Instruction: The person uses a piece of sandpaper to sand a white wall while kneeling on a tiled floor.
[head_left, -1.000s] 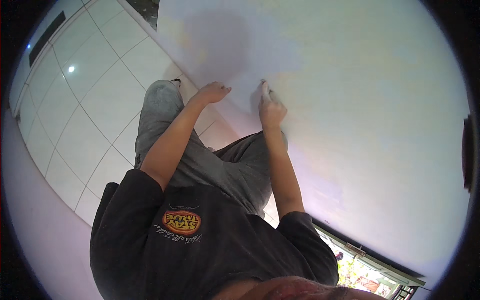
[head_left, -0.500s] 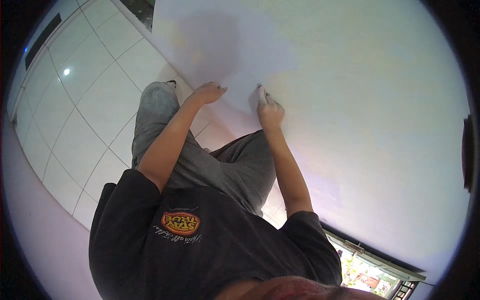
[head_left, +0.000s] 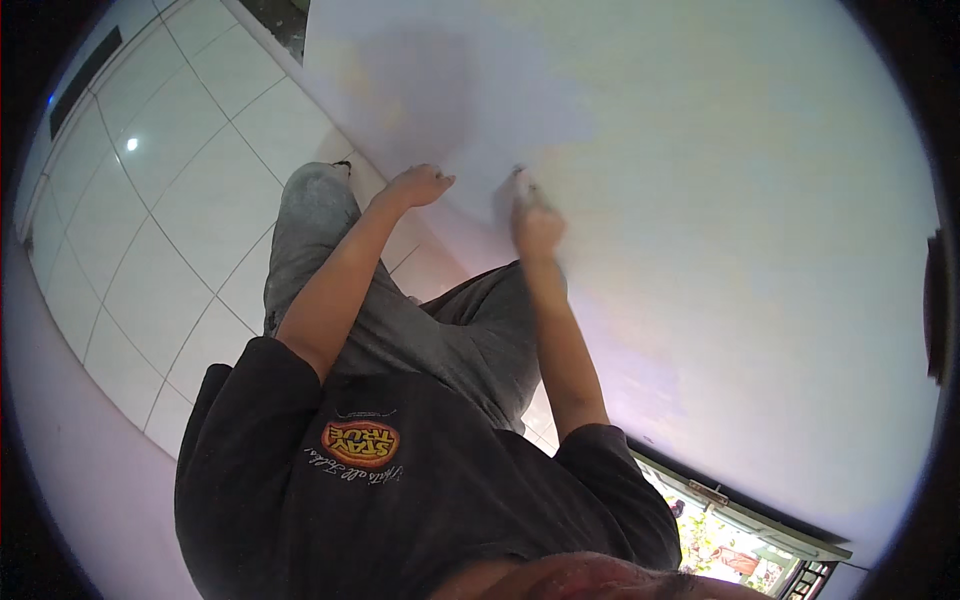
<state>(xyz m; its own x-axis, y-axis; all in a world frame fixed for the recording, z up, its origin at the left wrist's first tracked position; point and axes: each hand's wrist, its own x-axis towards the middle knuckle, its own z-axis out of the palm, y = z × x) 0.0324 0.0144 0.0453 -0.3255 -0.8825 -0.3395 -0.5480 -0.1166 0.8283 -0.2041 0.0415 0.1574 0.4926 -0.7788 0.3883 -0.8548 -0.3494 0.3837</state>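
Note:
My right hand [head_left: 540, 227] is up against a pale wall [head_left: 720, 230], its fingers drawn together and smeared by motion. At its fingertips shows a small whitish piece with a dark end [head_left: 521, 178], too blurred to name. To the left, my left hand [head_left: 420, 186] hovers or rests near the wall's lower edge, beyond my bent knee. Its fingers are curled in, and nothing sticks out of them; the palm is hidden. Grey and faint yellowish patches mark the wall around both hands, with a round dark shadow above them.
White floor tiles [head_left: 190, 180] meet the wall along a slanting edge at the left. My bent legs in grey trousers [head_left: 400, 320] take up the floor close to the wall. An opening with a frame and plants beyond [head_left: 715, 535] lies at the lower right.
My right forearm has shifted slightly left, and the right hand has turned a little and blurred against the wall. The left hand has stayed in place.

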